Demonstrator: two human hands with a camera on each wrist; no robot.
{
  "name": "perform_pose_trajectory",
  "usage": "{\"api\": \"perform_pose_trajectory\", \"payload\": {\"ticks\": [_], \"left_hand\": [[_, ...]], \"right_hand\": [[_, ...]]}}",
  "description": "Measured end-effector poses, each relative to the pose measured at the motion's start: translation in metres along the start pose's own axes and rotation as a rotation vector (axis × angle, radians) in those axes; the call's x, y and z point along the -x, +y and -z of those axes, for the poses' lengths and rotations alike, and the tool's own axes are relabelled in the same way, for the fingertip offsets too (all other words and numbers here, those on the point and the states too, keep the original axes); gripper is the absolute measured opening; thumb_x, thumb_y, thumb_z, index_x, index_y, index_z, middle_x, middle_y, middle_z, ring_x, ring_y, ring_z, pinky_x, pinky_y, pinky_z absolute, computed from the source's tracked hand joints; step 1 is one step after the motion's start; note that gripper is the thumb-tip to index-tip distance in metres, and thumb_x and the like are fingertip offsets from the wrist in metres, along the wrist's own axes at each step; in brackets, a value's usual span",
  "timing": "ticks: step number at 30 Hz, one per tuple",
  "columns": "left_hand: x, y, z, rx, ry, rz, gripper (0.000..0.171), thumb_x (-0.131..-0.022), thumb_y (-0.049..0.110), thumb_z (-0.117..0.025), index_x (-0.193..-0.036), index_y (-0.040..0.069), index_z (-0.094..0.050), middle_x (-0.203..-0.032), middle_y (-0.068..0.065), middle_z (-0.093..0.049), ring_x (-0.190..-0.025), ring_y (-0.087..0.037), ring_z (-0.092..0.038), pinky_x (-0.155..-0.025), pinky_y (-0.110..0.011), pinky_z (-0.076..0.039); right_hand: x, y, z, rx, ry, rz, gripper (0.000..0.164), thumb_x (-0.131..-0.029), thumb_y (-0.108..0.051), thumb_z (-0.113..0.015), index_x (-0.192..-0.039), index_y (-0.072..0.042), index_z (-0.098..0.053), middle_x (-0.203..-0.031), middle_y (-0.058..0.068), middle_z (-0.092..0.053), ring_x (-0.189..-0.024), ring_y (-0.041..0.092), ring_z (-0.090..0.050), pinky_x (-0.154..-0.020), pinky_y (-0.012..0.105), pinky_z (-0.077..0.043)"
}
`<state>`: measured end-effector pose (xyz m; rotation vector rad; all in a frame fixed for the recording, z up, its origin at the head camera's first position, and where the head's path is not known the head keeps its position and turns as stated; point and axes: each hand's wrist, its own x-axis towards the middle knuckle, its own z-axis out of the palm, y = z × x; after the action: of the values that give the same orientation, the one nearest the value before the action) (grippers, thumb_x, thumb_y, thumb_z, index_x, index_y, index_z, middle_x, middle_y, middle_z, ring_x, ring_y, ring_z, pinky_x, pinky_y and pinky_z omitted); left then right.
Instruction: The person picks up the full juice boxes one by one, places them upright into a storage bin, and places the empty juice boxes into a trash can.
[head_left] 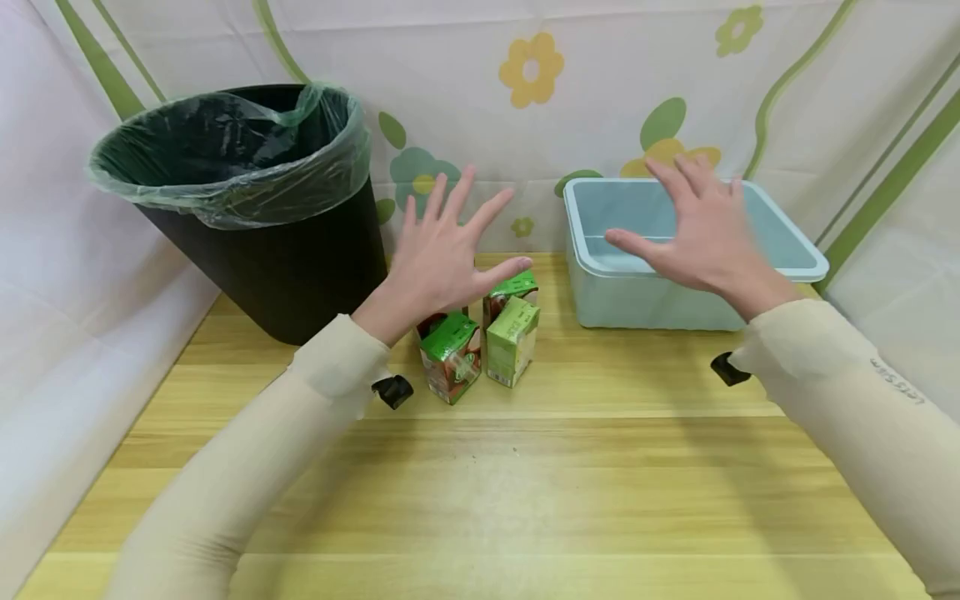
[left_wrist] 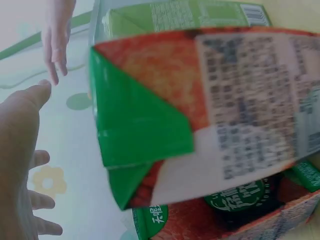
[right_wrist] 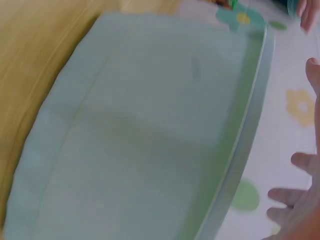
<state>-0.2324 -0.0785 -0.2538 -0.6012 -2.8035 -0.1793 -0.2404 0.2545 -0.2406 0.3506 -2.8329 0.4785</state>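
My left hand [head_left: 442, 258] is held up with fingers spread, over a small group of drink cartons, touching none in the head view. A red carton with a green top [head_left: 452, 358] and a light green carton [head_left: 512, 342] stand in front. Behind them are more green-topped cartons [head_left: 513, 285], partly hidden by the hand. The left wrist view has a red-and-green carton [left_wrist: 200, 115] large and close, the fingers apart from it. My right hand [head_left: 705, 229], fingers spread and holding nothing, hovers over the pale blue bin [head_left: 652, 300], whose wall [right_wrist: 135, 125] fills the right wrist view.
A black trash can [head_left: 277, 267] lined with a clear greenish bag [head_left: 247, 196] stands at the back left. Behind everything hangs a white flowered cloth [head_left: 465, 75]. The wood-grain table [head_left: 510, 500] reaches toward me.
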Motion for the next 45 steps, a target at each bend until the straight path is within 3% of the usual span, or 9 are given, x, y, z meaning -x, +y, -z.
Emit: {"api": "perform_pose_trajectory", "payload": {"ticks": [4,11,19,27,30,37,41,43,45], "left_hand": [[0.014,-0.002,0.001,0.079,0.081,-0.023,0.086,-0.094,0.083,-0.049,-0.168,0.045,-0.026,-0.181,-0.004,-0.009,-0.165,-0.043,-0.018,-0.128,-0.074,-0.019],[0.046,-0.008,0.002,0.334,0.191,-0.009,0.074,-0.098,0.066,-0.063,-0.163,0.037,-0.043,-0.175,-0.004,-0.031,-0.158,-0.037,-0.038,-0.123,-0.07,-0.032],[0.076,-0.014,-0.004,0.622,0.277,0.059,0.063,-0.097,0.046,-0.074,-0.155,0.029,-0.055,-0.165,0.0,-0.047,-0.152,-0.024,-0.046,-0.12,-0.058,-0.042],[0.102,-0.013,-0.017,0.816,0.394,0.151,0.052,-0.094,0.033,-0.082,-0.143,0.025,-0.067,-0.142,-0.001,-0.061,-0.126,-0.027,-0.062,-0.095,-0.049,-0.056],[0.11,-0.01,-0.023,0.849,0.431,0.17,0.049,-0.092,0.029,-0.084,-0.138,0.021,-0.07,-0.136,-0.004,-0.063,-0.121,-0.027,-0.063,-0.092,-0.048,-0.057],[0.125,-0.001,-0.037,0.919,0.444,0.203,0.042,-0.087,0.019,-0.089,-0.123,0.007,-0.072,-0.124,-0.009,-0.065,-0.11,-0.026,-0.064,-0.082,-0.032,-0.056],[0.13,0.004,-0.045,0.93,0.398,0.239,0.041,-0.085,0.019,-0.091,-0.12,0.008,-0.072,-0.12,-0.005,-0.066,-0.108,-0.019,-0.063,-0.083,-0.032,-0.055],[0.132,0.006,-0.048,0.919,0.376,0.253,0.041,-0.084,0.019,-0.091,-0.119,0.01,-0.073,-0.118,-0.005,-0.067,-0.108,-0.018,-0.063,-0.084,-0.034,-0.055],[0.134,0.007,-0.051,0.902,0.357,0.263,0.04,-0.084,0.019,-0.092,-0.119,0.011,-0.073,-0.117,-0.005,-0.067,-0.107,-0.018,-0.063,-0.084,-0.035,-0.056]], "right_hand": [[0.009,0.028,0.008,-0.066,0.008,-0.02,0.096,-0.097,-0.067,-0.061,-0.172,-0.027,-0.016,-0.18,0.013,-0.01,-0.168,0.04,0.004,-0.125,0.076,0.014],[0.03,0.073,0.018,-0.167,-0.001,-0.137,0.092,-0.101,-0.057,-0.064,-0.172,-0.034,-0.012,-0.181,0.0,-0.008,-0.168,0.035,0.007,-0.127,0.077,-0.002],[0.046,0.112,0.018,-0.21,0.024,-0.294,0.088,-0.101,-0.059,-0.062,-0.171,-0.04,-0.013,-0.178,0.01,-0.02,-0.152,0.059,-0.028,-0.109,0.078,-0.028],[0.056,0.126,0.009,-0.29,0.022,-0.397,0.089,-0.098,-0.065,-0.062,-0.169,-0.045,-0.012,-0.181,0.006,-0.008,-0.164,0.05,-0.01,-0.122,0.079,-0.018],[0.057,0.13,0.006,-0.328,0.062,-0.426,0.087,-0.098,-0.064,-0.063,-0.168,-0.046,-0.016,-0.181,0.002,-0.01,-0.163,0.047,-0.015,-0.124,0.076,-0.02],[0.063,0.14,-0.006,-0.448,0.146,-0.469,0.078,-0.1,-0.06,-0.062,-0.167,-0.044,-0.026,-0.179,-0.011,-0.017,-0.16,0.027,-0.029,-0.131,0.049,-0.028],[0.071,0.147,-0.014,-0.515,0.171,-0.482,0.075,-0.102,-0.056,-0.062,-0.167,-0.041,-0.028,-0.178,-0.013,-0.018,-0.13,0.007,-0.047,-0.1,0.011,-0.043],[0.074,0.149,-0.018,-0.541,0.188,-0.486,0.074,-0.102,-0.053,-0.063,-0.167,-0.039,-0.03,-0.178,-0.011,-0.02,-0.112,-0.001,-0.045,-0.079,0.005,-0.039],[0.078,0.149,-0.021,-0.574,0.211,-0.492,0.073,-0.103,-0.049,-0.063,-0.167,-0.036,-0.031,-0.177,-0.007,-0.023,-0.111,-0.002,-0.044,-0.076,0.002,-0.039]]}}
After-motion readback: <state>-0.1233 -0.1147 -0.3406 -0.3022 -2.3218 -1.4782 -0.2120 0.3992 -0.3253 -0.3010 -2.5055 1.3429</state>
